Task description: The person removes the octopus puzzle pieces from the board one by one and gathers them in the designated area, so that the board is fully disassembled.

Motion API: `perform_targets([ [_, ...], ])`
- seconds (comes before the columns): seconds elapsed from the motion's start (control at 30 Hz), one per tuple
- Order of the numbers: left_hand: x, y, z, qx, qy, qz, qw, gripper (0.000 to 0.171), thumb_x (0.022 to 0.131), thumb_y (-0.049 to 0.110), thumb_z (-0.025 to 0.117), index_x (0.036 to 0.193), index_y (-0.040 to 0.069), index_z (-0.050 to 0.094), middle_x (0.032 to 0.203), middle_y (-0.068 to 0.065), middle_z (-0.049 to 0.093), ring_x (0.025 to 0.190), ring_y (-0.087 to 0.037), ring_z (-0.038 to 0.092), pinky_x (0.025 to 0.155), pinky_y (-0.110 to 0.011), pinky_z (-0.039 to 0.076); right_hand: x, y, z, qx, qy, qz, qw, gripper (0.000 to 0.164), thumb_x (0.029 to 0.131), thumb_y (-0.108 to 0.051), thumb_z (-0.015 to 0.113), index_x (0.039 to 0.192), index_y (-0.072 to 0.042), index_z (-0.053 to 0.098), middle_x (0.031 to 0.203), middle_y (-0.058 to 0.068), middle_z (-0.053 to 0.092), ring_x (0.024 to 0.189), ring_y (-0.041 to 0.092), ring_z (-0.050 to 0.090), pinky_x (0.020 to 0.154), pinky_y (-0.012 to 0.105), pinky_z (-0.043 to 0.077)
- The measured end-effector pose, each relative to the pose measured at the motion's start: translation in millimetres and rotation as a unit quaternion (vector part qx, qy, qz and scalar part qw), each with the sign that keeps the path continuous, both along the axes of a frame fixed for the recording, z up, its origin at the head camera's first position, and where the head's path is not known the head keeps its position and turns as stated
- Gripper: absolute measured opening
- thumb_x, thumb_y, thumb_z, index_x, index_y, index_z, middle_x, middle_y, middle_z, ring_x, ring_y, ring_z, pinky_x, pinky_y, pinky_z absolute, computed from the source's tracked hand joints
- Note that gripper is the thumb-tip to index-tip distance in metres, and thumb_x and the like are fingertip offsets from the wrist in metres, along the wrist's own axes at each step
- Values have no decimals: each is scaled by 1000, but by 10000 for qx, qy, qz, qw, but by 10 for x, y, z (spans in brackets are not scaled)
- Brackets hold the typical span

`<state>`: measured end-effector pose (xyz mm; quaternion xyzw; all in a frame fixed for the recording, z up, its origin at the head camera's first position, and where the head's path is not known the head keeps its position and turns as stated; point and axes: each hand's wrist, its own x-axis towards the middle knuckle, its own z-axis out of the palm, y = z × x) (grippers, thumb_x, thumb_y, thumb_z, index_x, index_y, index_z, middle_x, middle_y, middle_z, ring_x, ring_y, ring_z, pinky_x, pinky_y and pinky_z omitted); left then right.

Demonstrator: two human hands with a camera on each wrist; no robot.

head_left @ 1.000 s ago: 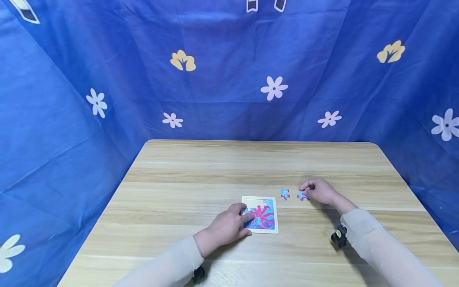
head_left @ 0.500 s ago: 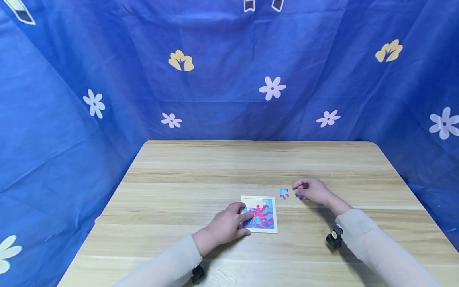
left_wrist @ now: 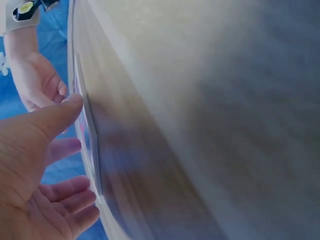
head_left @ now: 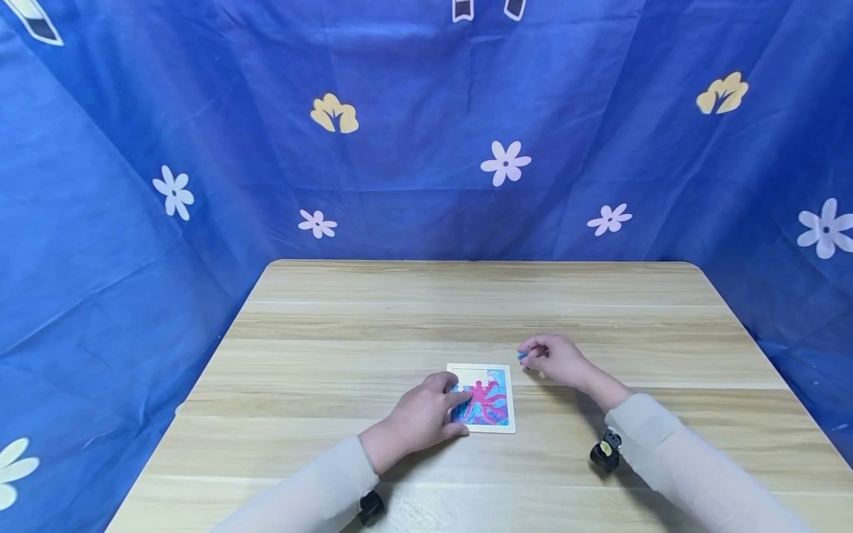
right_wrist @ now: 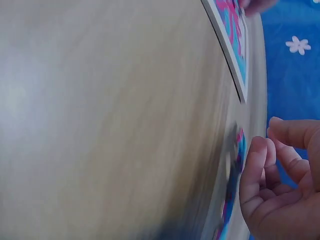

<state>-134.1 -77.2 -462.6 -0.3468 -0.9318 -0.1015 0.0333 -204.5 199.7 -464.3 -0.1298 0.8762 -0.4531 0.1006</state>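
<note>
We take the step in hand to be fetching a loose piece for the puzzle frame (head_left: 512, 403), which lies on the table before the person with a bare gap (head_left: 472, 376) at its far left corner. The left hand (head_left: 420, 418) rests at the frame's left side, fingers loosely extended and steadying it. The right hand (head_left: 560, 361) bends its fingers just beside the frame, over a blue piece (head_left: 523, 356); whether they grip it we cannot tell. From the right wrist, we see a second piece (right_wrist: 229, 200), blurred, near that hand. We judge the next move calls for a secure pinch, then turning the piece to match the gap. The wooden table (head_left: 373, 311) has pale grain, and blue cloth (head_left: 413, 66) with white flowers (head_left: 506, 163) hangs around it.
</note>
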Motion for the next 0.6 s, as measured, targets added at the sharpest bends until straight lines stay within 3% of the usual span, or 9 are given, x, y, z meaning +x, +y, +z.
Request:
perform_targets([
  [0.23,-4,96,10,-15,-27,-92,10000,59,79,48,73,127,15,64,122,-15,54,109,-26,55,89,-35,50,79,-153,1,174,106,269,9994,16,85,-4,66,102,-1,67,84,0,62,78,14,56,67,26,49],
  [0.6,-6,200,-23,-87,-215,-204,9995,58,80,47,73,128,16,63,124,-15,53,111,-26,54,89,-33,50,178,-373,28,404,-119,618,9972,15,86,-6,66,100,-7,68,80,-3,58,69,13,54,60,25,47],
])
